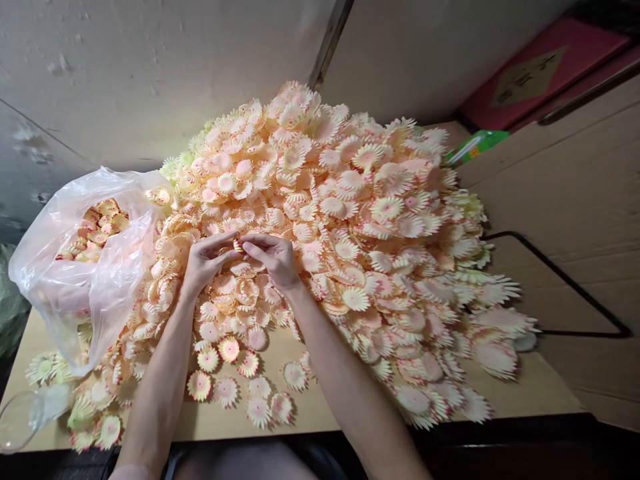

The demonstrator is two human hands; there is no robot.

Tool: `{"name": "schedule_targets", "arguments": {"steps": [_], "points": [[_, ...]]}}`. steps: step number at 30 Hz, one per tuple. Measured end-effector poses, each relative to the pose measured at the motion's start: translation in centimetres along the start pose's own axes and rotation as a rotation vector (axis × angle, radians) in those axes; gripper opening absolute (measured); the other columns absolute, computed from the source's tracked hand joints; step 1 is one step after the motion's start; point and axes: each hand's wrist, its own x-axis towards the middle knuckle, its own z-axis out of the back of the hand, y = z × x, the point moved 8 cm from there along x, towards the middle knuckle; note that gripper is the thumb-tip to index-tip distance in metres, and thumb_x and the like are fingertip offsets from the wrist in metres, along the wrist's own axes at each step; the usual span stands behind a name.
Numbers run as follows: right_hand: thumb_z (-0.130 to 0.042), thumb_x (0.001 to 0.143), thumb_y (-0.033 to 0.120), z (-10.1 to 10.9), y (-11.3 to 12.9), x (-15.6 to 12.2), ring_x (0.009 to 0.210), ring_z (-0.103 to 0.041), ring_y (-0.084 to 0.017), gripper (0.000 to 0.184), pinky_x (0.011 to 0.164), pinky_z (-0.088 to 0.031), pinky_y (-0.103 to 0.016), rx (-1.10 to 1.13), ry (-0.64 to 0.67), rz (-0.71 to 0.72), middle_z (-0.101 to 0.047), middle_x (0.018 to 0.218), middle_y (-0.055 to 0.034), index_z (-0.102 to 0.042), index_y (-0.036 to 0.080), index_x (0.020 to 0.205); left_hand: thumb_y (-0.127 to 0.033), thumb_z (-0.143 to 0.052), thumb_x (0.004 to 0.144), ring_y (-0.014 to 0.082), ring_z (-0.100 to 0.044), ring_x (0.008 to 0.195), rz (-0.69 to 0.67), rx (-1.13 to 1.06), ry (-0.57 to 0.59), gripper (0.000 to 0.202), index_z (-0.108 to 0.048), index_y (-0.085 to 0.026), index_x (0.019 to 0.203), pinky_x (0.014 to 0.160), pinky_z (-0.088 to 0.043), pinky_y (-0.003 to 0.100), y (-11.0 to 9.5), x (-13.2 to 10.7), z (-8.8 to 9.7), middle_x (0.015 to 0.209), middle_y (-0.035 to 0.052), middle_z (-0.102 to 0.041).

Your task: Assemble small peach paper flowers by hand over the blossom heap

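My left hand (207, 260) and my right hand (275, 259) meet over the front of a big heap of artificial flower petal discs (360, 220). Between their fingertips is a small yellow petal piece with red tips (238, 245), pinched from both sides. The discs are pale pink and cream with notched edges. Below my wrists, loose petal discs (229, 349) lie flat on the table. To the left, an opened clear plastic bag (55, 227) contains several small curled yellow-and-red pieces (103, 227).
The wooden table (310, 417) ends close to my lap. A clear cup (23, 420) lies at its left front corner. On the right stand a cardboard sheet (565, 220), a bent black metal rod (575, 280) and a red box (545, 73). A wall (150, 73) backs the heap.
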Motion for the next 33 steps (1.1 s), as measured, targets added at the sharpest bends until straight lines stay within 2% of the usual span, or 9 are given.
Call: {"name": "schedule_targets", "arguments": {"steps": [2, 4, 9, 16, 23, 28, 33], "points": [[-0.080, 0.072, 0.046, 0.3, -0.1, 0.0, 0.076, -0.070, -0.016, 0.032, 0.073, -0.060, -0.029, -0.004, -0.007, 0.002, -0.075, 0.088, -0.0050, -0.077, 0.019, 0.089, -0.028, -0.087, 0.065, 0.0252, -0.070, 0.105, -0.049, 0.058, -0.015, 0.044, -0.078, -0.020, 0.107, 0.093, -0.056, 0.034, -0.3, 0.0, 0.3, 0.115, 0.0107, -0.073], [-0.081, 0.070, 0.045, 0.4, -0.2, 0.1, 0.073, -0.069, -0.015, 0.033, 0.072, -0.059, -0.029, 0.006, -0.011, -0.007, -0.075, 0.087, -0.0046, -0.077, 0.019, 0.089, -0.028, -0.088, 0.064, 0.0250, -0.070, 0.102, -0.054, 0.079, -0.032, 0.042, -0.079, -0.020, 0.104, 0.092, -0.056, 0.034, 0.0, 0.1, 0.5, 0.111, 0.0106, -0.074], [-0.084, 0.066, 0.040, 0.5, -0.6, 0.3, 0.062, -0.064, -0.012, 0.031, 0.063, -0.057, -0.027, 0.037, -0.031, -0.069, -0.074, 0.081, -0.0035, -0.076, 0.019, 0.087, -0.035, -0.087, 0.065, 0.0215, -0.073, 0.085, 0.069, 0.018, -0.105, 0.044, -0.078, -0.020, 0.105, 0.083, -0.060, 0.033, 1.6, -0.1, 1.2, 0.104, 0.0088, -0.076], [-0.087, 0.061, 0.035, 0.2, -0.4, 0.1, 0.062, -0.064, -0.011, 0.030, 0.063, -0.057, -0.025, 0.074, -0.047, -0.103, -0.073, 0.079, -0.0032, -0.075, 0.017, 0.082, -0.040, -0.088, 0.061, 0.0172, -0.071, 0.071, 0.120, -0.028, -0.173, 0.044, -0.079, -0.018, 0.098, 0.076, -0.063, 0.033, 1.9, -0.3, 1.5, 0.096, 0.0069, -0.077], [-0.087, 0.061, 0.034, 0.1, -0.5, 0.1, 0.059, -0.064, -0.011, 0.029, 0.062, -0.058, -0.025, 0.116, -0.021, -0.131, -0.074, 0.079, -0.0034, -0.075, 0.017, 0.082, -0.035, -0.090, 0.060, 0.0209, -0.073, 0.077, 0.122, 0.014, -0.125, 0.042, -0.079, -0.017, 0.097, 0.076, -0.062, 0.032, 1.1, -0.1, 1.1, 0.093, 0.0091, -0.076], [-0.088, 0.061, 0.032, -0.1, -0.5, 0.2, 0.054, -0.063, -0.010, 0.029, 0.058, -0.056, -0.023, 0.119, 0.018, -0.150, -0.072, 0.071, -0.0022, -0.076, 0.016, 0.081, -0.038, -0.089, 0.061, 0.0212, -0.073, 0.075, 0.153, -0.010, -0.111, 0.042, -0.079, -0.017, 0.096, 0.072, -0.063, 0.033, 0.7, -0.1, 0.7, 0.092, 0.0087, -0.076], [-0.089, 0.058, 0.030, -0.3, -0.3, 0.1, 0.057, -0.064, -0.011, 0.029, 0.060, -0.057, -0.024, 0.152, 0.039, -0.159, -0.074, 0.076, -0.0032, -0.077, 0.016, 0.080, -0.041, -0.086, 0.065, 0.0245, -0.074, 0.082, 0.201, -0.094, -0.071, 0.045, -0.078, -0.016, 0.102, 0.070, -0.063, 0.033, 1.2, -0.3, 0.4, 0.096, 0.0102, -0.077]]}}
